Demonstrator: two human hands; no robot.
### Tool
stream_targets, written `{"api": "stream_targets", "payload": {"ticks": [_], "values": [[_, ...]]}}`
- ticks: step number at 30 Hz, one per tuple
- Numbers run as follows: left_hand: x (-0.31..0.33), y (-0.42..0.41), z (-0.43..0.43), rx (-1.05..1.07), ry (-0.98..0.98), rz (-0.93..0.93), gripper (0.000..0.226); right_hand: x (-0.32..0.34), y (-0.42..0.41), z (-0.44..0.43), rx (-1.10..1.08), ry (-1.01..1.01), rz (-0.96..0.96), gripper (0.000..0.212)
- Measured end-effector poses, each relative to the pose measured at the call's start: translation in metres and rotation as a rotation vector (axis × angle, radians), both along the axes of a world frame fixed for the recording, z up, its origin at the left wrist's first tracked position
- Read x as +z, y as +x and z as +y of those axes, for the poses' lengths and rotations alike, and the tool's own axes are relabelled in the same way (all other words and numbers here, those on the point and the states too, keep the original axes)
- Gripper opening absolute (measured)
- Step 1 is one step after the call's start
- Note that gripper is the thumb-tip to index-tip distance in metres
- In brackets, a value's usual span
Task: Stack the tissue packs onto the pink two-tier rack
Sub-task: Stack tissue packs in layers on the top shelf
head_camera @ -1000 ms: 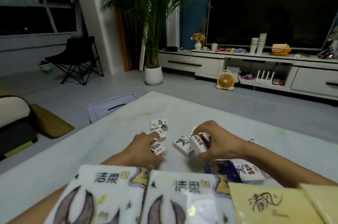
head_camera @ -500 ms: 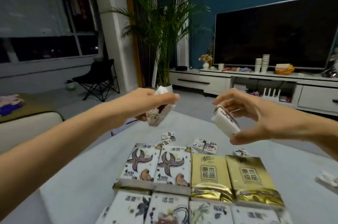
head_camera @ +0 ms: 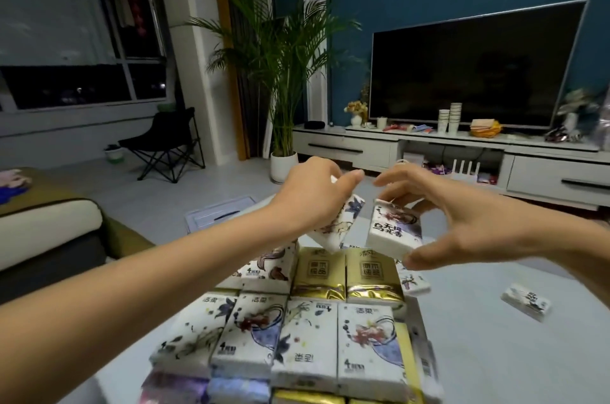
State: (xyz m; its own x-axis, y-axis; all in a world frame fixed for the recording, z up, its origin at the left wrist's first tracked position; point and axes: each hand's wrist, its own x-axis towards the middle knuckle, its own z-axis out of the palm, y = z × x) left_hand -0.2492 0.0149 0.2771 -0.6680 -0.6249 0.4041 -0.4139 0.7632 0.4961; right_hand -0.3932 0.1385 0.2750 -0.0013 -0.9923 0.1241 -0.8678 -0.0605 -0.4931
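At the far left stands a sofa (head_camera: 49, 232), with a black folding chair (head_camera: 165, 143) and a potted palm (head_camera: 280, 80) farther back. The left hand (head_camera: 310, 195) reaches in from the near left, its fingers curled over a white tissue pack (head_camera: 343, 225) that hangs tilted below the palm. Just to its right, and apart from it, a second tissue pack (head_camera: 394, 232) shows its printed face. The right hand (head_camera: 462, 225) grips this one, thumb under the near edge and fingers over the far edge.

Both packs are held in the air above the far row of the stacked packs. That row has a white patterned pack (head_camera: 267, 268) at the left and two gold packs (head_camera: 369, 271) at the right. Nearer lies a row of four white packs (head_camera: 307, 344) side by side, with the edges of a lower layer showing beneath them.

On the pale table (head_camera: 495, 354) a loose pack (head_camera: 412, 281) lies just right of the gold ones. Another loose pack (head_camera: 526, 302) lies well apart, farther right. A dark television (head_camera: 472, 63) stands at the far right.
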Motion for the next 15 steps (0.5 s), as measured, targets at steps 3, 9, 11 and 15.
{"api": "stream_targets", "payload": {"ticks": [3,9,11,15], "values": [[-0.008,0.002,0.002,0.012,0.048,-0.026,0.036,-0.007,0.002,0.0,0.031,0.041,-0.011,0.078],[-0.031,0.001,0.007,0.144,-0.172,-0.175,0.035,-0.021,0.007,-0.004,0.073,0.1,-0.043,0.069],[-0.026,0.007,0.003,0.179,-0.201,-0.19,0.039,-0.024,0.008,-0.007,0.08,0.115,-0.036,0.071],[-0.01,0.05,-0.025,0.207,0.0,-0.059,0.041,-0.029,0.009,-0.008,0.085,0.125,-0.047,0.071]]}}
